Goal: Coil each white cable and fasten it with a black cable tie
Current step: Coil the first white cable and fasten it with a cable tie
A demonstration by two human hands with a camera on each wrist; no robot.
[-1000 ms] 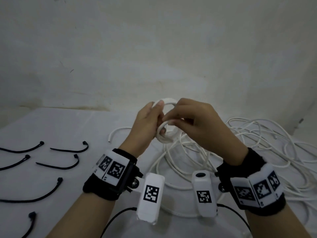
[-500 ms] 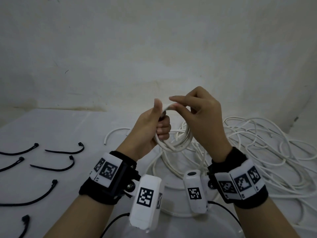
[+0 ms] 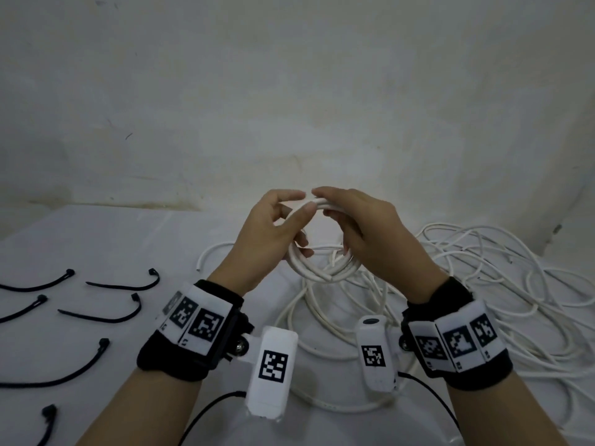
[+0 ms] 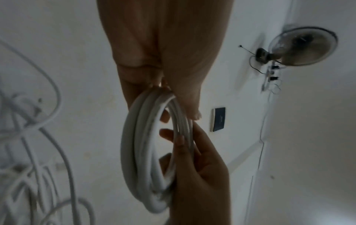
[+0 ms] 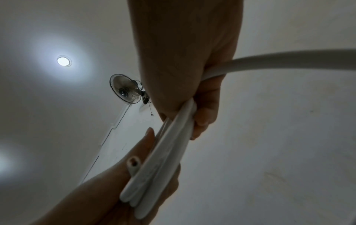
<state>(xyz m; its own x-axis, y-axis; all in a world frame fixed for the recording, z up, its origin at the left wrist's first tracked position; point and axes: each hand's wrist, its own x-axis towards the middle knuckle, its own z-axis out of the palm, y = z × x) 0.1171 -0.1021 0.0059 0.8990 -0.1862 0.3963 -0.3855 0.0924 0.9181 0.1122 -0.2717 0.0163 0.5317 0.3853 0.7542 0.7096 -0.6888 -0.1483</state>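
A coiled white cable [image 3: 325, 272] is gripped above the table [image 3: 96, 239] by the curled fingers of the left hand [image 3: 267, 233] and right hand [image 3: 370, 233].

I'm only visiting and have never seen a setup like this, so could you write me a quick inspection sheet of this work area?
Surface: white table, set against a stained wall.
Job's things: a small coil of white cable held up above the table; seven black cable ties lie loose at the left, none on the coil yet.
Clutter: nothing seen.
Hands: left hand and right hand both grip the coil; fingers curl round its strands.
Cables: a tangled heap of loose white cable at the right; thin black leads run from the wrist cameras.
Surroundings: wall fan, ceiling lamp, dark wall plate.
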